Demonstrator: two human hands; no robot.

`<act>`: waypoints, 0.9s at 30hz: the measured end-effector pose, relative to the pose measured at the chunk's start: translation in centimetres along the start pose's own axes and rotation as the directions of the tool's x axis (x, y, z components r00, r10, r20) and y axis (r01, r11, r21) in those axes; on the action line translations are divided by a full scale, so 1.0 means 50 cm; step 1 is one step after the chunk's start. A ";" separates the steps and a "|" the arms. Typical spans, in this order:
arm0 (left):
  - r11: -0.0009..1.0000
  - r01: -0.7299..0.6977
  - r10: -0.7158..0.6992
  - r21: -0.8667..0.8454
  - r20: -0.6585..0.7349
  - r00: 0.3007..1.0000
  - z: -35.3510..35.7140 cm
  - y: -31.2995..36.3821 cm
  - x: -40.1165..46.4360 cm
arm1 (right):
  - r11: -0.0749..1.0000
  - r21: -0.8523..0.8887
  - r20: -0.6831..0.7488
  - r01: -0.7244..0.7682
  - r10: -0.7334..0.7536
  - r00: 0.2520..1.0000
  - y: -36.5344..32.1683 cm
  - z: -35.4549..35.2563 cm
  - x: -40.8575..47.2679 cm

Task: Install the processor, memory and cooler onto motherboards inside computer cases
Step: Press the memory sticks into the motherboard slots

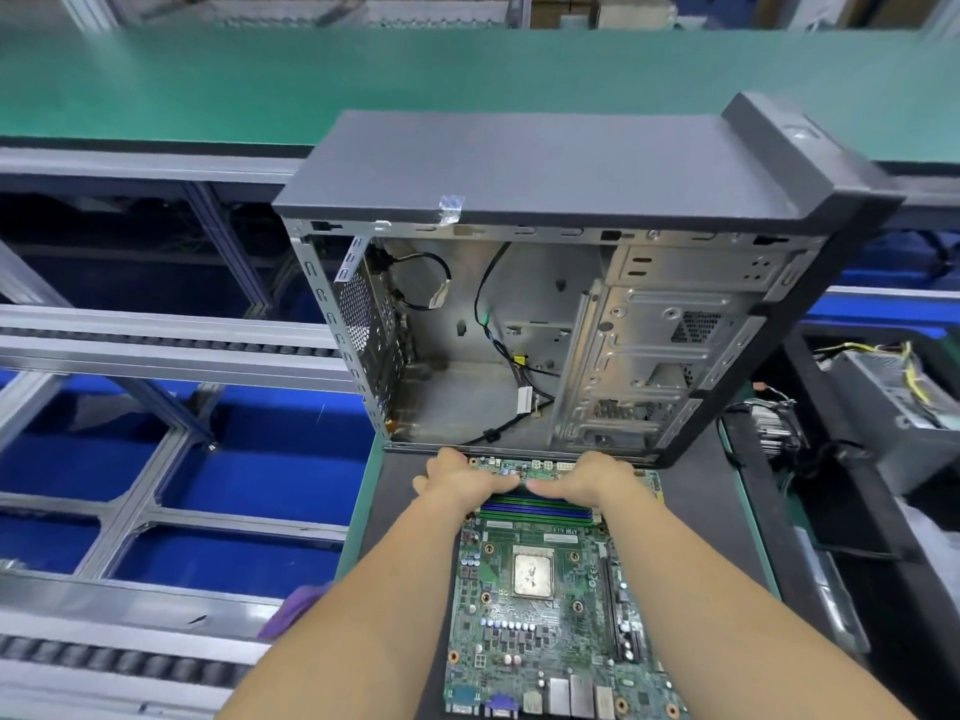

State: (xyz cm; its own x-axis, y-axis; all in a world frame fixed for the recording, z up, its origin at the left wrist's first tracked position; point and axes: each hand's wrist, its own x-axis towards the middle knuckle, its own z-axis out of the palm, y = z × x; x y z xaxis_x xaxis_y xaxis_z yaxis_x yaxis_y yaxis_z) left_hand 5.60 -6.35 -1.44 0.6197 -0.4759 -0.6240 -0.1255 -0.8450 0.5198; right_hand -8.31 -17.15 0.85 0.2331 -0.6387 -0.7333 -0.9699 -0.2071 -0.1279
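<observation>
A green motherboard (550, 605) lies flat on a dark mat in front of an open computer case (545, 324). A silver processor (532, 571) sits in its socket mid-board. At the board's far end, a memory stick (524, 492) stands in the blue and green slots (535, 511). My left hand (462, 478) and my right hand (589, 478) lie side by side over that stick, fingers straight and pointing inward, pressing down on its top edge. The case stands empty inside, with loose cables hanging.
A cooler with a fan (774, 428) and a power supply (898, 402) sit on the bench at right. Roller conveyor rails (156, 350) and blue bins run along the left. A green belt (363, 80) crosses behind the case. A purple cloth (301, 608) lies at the mat's left edge.
</observation>
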 end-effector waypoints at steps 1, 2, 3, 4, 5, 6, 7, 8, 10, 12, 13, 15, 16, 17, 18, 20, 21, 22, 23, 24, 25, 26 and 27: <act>1.000 0.002 -0.002 0.008 -0.001 1.000 0.001 0.002 0.000 | 1.000 -0.010 0.005 -0.004 0.004 1.000 0.001 0.001 0.003; 1.000 0.007 -0.007 0.015 0.000 1.000 0.001 0.004 0.000 | 1.000 -0.010 0.011 -0.003 0.003 1.000 0.003 0.000 0.006; 1.000 0.012 -0.012 0.021 0.001 1.000 0.001 0.005 -0.001 | 1.000 -0.001 0.015 -0.004 0.004 1.000 0.004 0.000 0.008; 0.999 0.019 -0.019 0.026 0.000 1.000 0.000 0.007 0.000 | 1.000 0.007 0.018 -0.005 0.005 1.000 0.005 0.000 0.010; 0.999 0.026 -0.026 0.029 -0.002 1.000 0.001 0.009 0.000 | 1.000 0.009 0.018 -0.010 0.010 1.000 0.004 -0.001 0.013; 0.999 0.032 -0.032 0.036 -0.005 0.999 0.001 0.012 0.000 | 1.000 0.004 0.024 -0.017 0.017 1.000 0.003 -0.001 0.014; 0.998 0.038 -0.037 0.046 -0.007 0.999 0.002 0.013 -0.001 | 1.000 -0.001 0.032 -0.026 0.026 0.999 0.000 -0.001 0.014; 0.998 0.042 -0.042 0.051 -0.008 0.999 0.002 0.014 -0.001 | 0.999 -0.006 0.041 -0.032 0.032 0.999 -0.003 -0.003 0.016; 0.998 0.046 -0.046 0.044 -0.003 0.999 0.002 0.014 -0.001 | 0.999 -0.003 0.065 -0.043 0.043 0.997 -0.007 -0.005 0.018; 0.998 0.043 -0.043 0.038 -0.005 0.999 0.003 0.011 0.001 | 0.999 0.009 0.082 -0.042 0.041 0.996 -0.009 -0.007 0.023; 0.998 0.042 -0.041 0.039 -0.010 0.999 0.005 0.009 0.003 | 0.999 0.011 0.094 -0.042 0.041 0.995 -0.009 -0.007 0.026; 0.999 0.041 -0.040 0.035 -0.021 0.999 0.007 0.006 0.005 | 0.999 0.002 0.106 -0.039 0.038 0.994 -0.011 -0.007 0.028; 0.998 0.040 -0.039 0.037 -0.026 0.999 0.007 0.006 0.006 | 0.999 0.001 0.101 -0.037 0.037 0.994 -0.013 -0.007 0.029; 0.998 0.042 -0.041 0.043 -0.029 0.999 0.009 0.006 0.007 | 0.999 0.001 0.097 -0.041 0.041 0.994 -0.015 -0.007 0.027; 0.998 0.044 -0.043 0.049 -0.035 0.998 0.010 0.006 0.008 | 0.999 -0.002 0.100 -0.044 0.044 0.994 -0.017 -0.009 0.025; 0.998 0.035 -0.032 0.057 -0.041 0.999 0.012 0.002 0.007 | 0.999 -0.015 0.116 -0.043 0.045 0.992 -0.016 -0.009 0.018; 0.998 0.022 -0.020 0.059 -0.043 0.999 0.013 0.001 0.007 | 0.999 -0.007 0.108 -0.043 0.043 0.993 -0.014 -0.007 0.015; 0.998 0.010 -0.008 0.063 -0.042 0.999 0.013 0.002 0.007 | 0.999 0.015 0.087 -0.046 0.045 0.995 -0.012 -0.005 0.012; 0.998 0.004 -0.001 0.067 -0.039 0.999 0.013 0.000 0.007 | 0.998 0.044 0.057 -0.053 0.050 0.997 -0.010 -0.002 0.010; 0.998 -0.005 0.008 0.069 -0.038 0.999 0.012 -0.002 0.008 | 0.996 0.074 0.021 -0.056 0.055 0.998 -0.006 0.002 0.008; 0.997 -0.022 0.025 0.067 -0.041 0.999 0.012 -0.005 0.008 | 0.993 0.098 -0.007 -0.060 0.061 0.998 -0.002 0.005 0.003; 0.997 -0.047 0.050 0.060 -0.048 0.998 0.012 -0.011 0.005 | 0.992 0.117 -0.026 -0.056 0.059 0.998 0.002 0.009 -0.005; 0.995 -0.082 0.085 0.050 -0.061 0.995 0.012 -0.019 0.003 | 0.990 0.135 -0.052 -0.035 0.042 0.998 0.006 0.012 -0.010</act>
State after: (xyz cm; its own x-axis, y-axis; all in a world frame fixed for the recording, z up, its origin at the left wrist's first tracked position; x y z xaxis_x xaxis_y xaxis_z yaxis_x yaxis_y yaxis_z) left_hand 5.34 -5.76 -2.35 0.6528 -0.5305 -0.5408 -0.2149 -0.8142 0.5393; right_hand -8.77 -16.44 0.79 0.1954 -0.6841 -0.7027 -0.9780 -0.0829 -0.1912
